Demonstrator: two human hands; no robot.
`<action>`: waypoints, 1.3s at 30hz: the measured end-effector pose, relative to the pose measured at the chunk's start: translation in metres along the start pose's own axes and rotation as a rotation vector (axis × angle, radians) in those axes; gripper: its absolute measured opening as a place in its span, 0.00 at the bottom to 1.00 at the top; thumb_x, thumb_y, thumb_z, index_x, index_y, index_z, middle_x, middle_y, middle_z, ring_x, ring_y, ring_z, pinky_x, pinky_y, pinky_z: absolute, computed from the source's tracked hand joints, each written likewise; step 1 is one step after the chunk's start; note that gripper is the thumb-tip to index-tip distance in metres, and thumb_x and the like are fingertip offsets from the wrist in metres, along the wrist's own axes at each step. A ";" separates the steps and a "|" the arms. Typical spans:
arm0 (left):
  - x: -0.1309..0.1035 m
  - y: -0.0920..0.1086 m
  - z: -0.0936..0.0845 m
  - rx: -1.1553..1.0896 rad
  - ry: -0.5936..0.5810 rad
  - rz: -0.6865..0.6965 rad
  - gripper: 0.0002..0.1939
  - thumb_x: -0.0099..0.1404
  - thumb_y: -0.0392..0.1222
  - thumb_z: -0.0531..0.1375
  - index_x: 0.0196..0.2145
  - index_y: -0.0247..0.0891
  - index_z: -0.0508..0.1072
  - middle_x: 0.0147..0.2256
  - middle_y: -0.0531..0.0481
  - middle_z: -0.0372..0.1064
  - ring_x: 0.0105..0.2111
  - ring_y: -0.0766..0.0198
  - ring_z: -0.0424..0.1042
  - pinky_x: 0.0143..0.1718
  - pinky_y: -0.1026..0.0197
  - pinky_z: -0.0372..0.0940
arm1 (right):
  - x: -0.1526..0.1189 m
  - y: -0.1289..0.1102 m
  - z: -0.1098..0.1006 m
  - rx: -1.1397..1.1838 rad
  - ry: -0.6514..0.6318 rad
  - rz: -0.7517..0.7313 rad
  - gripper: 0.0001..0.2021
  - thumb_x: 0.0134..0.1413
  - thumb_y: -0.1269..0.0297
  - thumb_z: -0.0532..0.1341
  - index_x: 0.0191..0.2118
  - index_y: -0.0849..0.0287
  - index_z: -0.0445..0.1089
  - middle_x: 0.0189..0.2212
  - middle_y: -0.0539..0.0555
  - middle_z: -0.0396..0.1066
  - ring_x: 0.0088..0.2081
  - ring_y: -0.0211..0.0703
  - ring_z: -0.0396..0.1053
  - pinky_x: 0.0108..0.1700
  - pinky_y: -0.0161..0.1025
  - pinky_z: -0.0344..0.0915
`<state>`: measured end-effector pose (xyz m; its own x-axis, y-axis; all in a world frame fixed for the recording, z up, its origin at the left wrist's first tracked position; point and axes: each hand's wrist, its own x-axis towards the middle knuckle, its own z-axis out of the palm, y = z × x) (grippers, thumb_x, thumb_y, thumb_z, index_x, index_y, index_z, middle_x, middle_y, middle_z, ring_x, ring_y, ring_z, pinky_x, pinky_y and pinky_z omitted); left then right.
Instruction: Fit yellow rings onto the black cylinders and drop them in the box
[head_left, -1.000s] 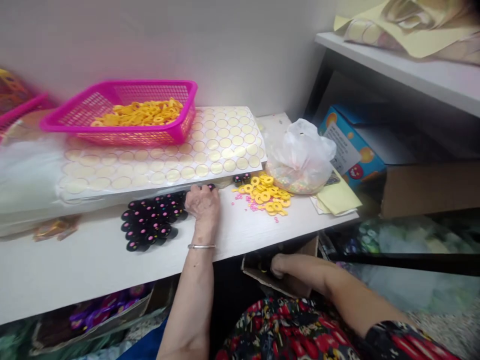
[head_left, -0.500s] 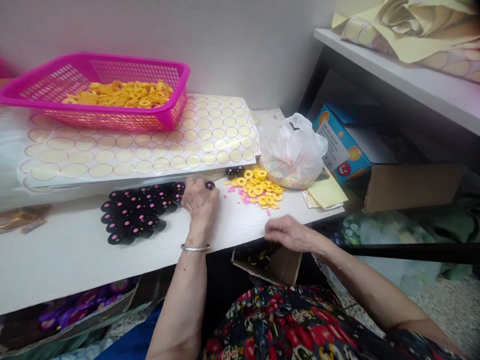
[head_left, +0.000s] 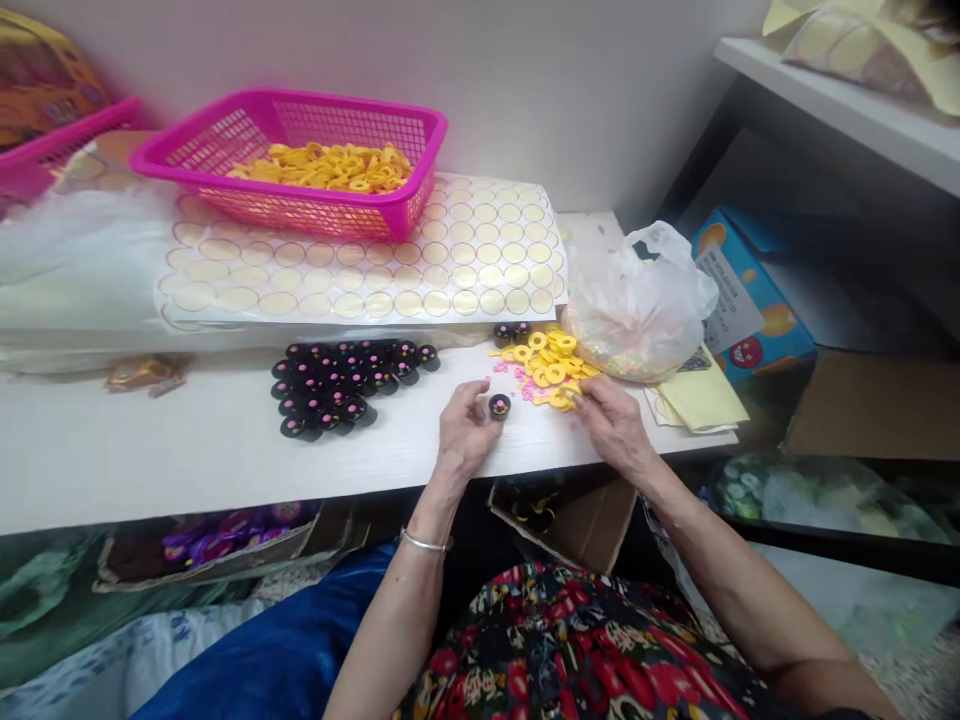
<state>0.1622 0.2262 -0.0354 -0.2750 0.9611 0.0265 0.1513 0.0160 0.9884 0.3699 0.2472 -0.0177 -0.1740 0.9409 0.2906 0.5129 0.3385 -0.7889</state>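
Observation:
My left hand is curled at the side of one small round black cup, thumb and fingers close against it. Pink and yellow bits show inside that cup. With fingertips pinched, my right hand is at the near edge of a pile of yellow ring-shaped pieces, on one of them. Small pink beads lie scattered beside the pile. Several more black cups with pink dots stand packed together to the left, and two black cups stand behind the pile.
A pink basket of yellow pieces rests on sheets of round stickers. On the right are a tied plastic bag, folded yellow paper and a blue box. Below the table edge is an open cardboard box.
My left hand has left the group of cups and moved right, beside a single black cup. My right hand has risen from the table edge to the yellow pieces. The view has shifted left.

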 end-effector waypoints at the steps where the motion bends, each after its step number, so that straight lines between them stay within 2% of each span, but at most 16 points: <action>1: -0.002 0.003 -0.002 -0.094 0.032 -0.032 0.19 0.42 0.36 0.63 0.36 0.35 0.72 0.34 0.51 0.67 0.21 0.75 0.57 0.22 0.69 0.55 | 0.002 -0.009 0.005 0.146 -0.043 0.039 0.07 0.54 0.63 0.55 0.33 0.59 0.68 0.30 0.53 0.65 0.35 0.42 0.62 0.40 0.39 0.58; 3: -0.005 0.009 -0.004 -0.267 0.078 -0.150 0.15 0.46 0.41 0.64 0.33 0.34 0.73 0.29 0.51 0.68 0.20 0.75 0.58 0.21 0.69 0.55 | 0.006 -0.025 0.020 0.420 -0.146 0.156 0.09 0.50 0.62 0.59 0.36 0.59 0.69 0.28 0.51 0.65 0.32 0.39 0.62 0.37 0.37 0.59; 6: -0.009 0.016 -0.005 -0.392 0.027 -0.306 0.15 0.49 0.47 0.64 0.28 0.32 0.74 0.20 0.53 0.65 0.17 0.75 0.57 0.17 0.70 0.52 | 0.014 -0.036 0.045 0.622 -0.232 0.275 0.12 0.44 0.61 0.62 0.36 0.60 0.68 0.25 0.48 0.63 0.28 0.36 0.61 0.33 0.35 0.58; 10: -0.008 0.019 -0.003 -0.401 -0.020 -0.391 0.14 0.44 0.44 0.68 0.25 0.30 0.75 0.16 0.54 0.63 0.14 0.77 0.54 0.14 0.71 0.46 | 0.020 -0.037 0.060 0.564 -0.287 0.213 0.08 0.47 0.61 0.61 0.31 0.61 0.68 0.25 0.49 0.64 0.28 0.35 0.60 0.32 0.35 0.57; 14: -0.002 0.021 0.000 -0.463 0.009 -0.440 0.13 0.41 0.41 0.68 0.22 0.29 0.74 0.14 0.54 0.61 0.14 0.76 0.55 0.15 0.71 0.46 | 0.020 -0.037 0.058 0.376 -0.286 0.022 0.10 0.45 0.62 0.64 0.35 0.61 0.69 0.29 0.51 0.64 0.33 0.38 0.60 0.37 0.37 0.58; 16: 0.000 0.021 0.002 -0.472 0.016 -0.437 0.13 0.40 0.40 0.69 0.22 0.28 0.74 0.13 0.55 0.61 0.14 0.76 0.54 0.15 0.70 0.47 | 0.020 -0.037 0.057 0.258 -0.259 -0.069 0.09 0.45 0.64 0.64 0.35 0.61 0.69 0.30 0.52 0.62 0.35 0.39 0.61 0.39 0.37 0.58; 19: 0.000 0.017 0.004 -0.451 0.063 -0.370 0.12 0.43 0.40 0.68 0.24 0.29 0.75 0.16 0.55 0.63 0.16 0.76 0.55 0.17 0.70 0.48 | 0.021 -0.034 0.059 0.177 -0.233 -0.125 0.07 0.49 0.66 0.61 0.35 0.62 0.69 0.31 0.52 0.61 0.35 0.39 0.61 0.39 0.37 0.59; 22: 0.000 0.009 0.005 -0.366 0.092 -0.291 0.11 0.48 0.43 0.65 0.23 0.30 0.75 0.16 0.56 0.61 0.17 0.76 0.55 0.18 0.70 0.48 | 0.021 -0.029 0.064 0.161 -0.243 -0.127 0.07 0.49 0.68 0.60 0.36 0.63 0.69 0.31 0.53 0.60 0.35 0.39 0.61 0.39 0.37 0.59; 24: 0.001 0.004 0.005 -0.300 0.069 -0.262 0.12 0.51 0.45 0.63 0.21 0.31 0.74 0.15 0.57 0.59 0.17 0.75 0.54 0.19 0.69 0.49 | 0.021 -0.027 0.066 0.156 -0.260 -0.111 0.08 0.48 0.69 0.60 0.36 0.63 0.69 0.31 0.53 0.60 0.35 0.40 0.60 0.40 0.37 0.59; 27: 0.003 -0.003 0.006 -0.214 0.020 -0.225 0.14 0.53 0.48 0.61 0.25 0.32 0.77 0.19 0.54 0.65 0.21 0.71 0.61 0.23 0.68 0.55 | 0.022 -0.025 0.067 0.166 -0.277 -0.076 0.09 0.47 0.69 0.60 0.37 0.63 0.69 0.31 0.52 0.60 0.35 0.40 0.61 0.40 0.38 0.59; 32: 0.005 -0.011 0.009 -0.072 0.018 -0.198 0.15 0.54 0.48 0.60 0.30 0.34 0.78 0.23 0.52 0.71 0.26 0.66 0.67 0.28 0.67 0.59 | 0.023 -0.023 0.068 0.281 -0.265 0.044 0.10 0.45 0.65 0.62 0.36 0.62 0.71 0.31 0.52 0.64 0.36 0.40 0.62 0.41 0.38 0.60; 36: 0.003 -0.010 0.011 -0.026 0.038 -0.165 0.15 0.54 0.49 0.60 0.29 0.34 0.78 0.23 0.51 0.71 0.27 0.65 0.67 0.29 0.66 0.60 | 0.022 -0.027 0.073 0.414 -0.213 0.276 0.14 0.52 0.56 0.57 0.32 0.63 0.71 0.26 0.51 0.66 0.23 0.33 0.60 0.28 0.34 0.59; 39: 0.002 -0.007 0.014 -0.047 0.074 -0.166 0.14 0.53 0.49 0.61 0.28 0.34 0.78 0.23 0.52 0.71 0.26 0.66 0.67 0.30 0.66 0.61 | 0.020 -0.030 0.079 0.420 -0.151 0.388 0.15 0.51 0.55 0.56 0.28 0.64 0.70 0.19 0.49 0.63 0.19 0.31 0.58 0.23 0.32 0.56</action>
<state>0.1741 0.2316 -0.0446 -0.3620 0.9234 -0.1279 0.0540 0.1577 0.9860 0.2843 0.2570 -0.0305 -0.1733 0.9777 -0.1183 0.1915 -0.0844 -0.9779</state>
